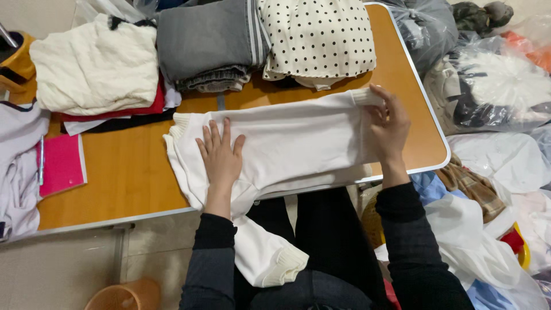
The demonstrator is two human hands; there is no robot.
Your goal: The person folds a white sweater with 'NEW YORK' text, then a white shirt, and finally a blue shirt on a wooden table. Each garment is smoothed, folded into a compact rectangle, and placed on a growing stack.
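Orange wooden folding table [132,172] – white knit sweater [298,143] spread on near edge, sleeve dangling off. Left hand [221,155] flat, fingers splayed, pressing sweater. Right hand [390,129] pinching ribbed cuff at table's right side.

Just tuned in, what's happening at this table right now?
A person is handling a white sweater spread across an orange-topped table. The left hand presses flat on its middle, while the right hand grips the ribbed edge at the right end. One sleeve hangs off the near edge. Folded clothes are stacked along the far side.
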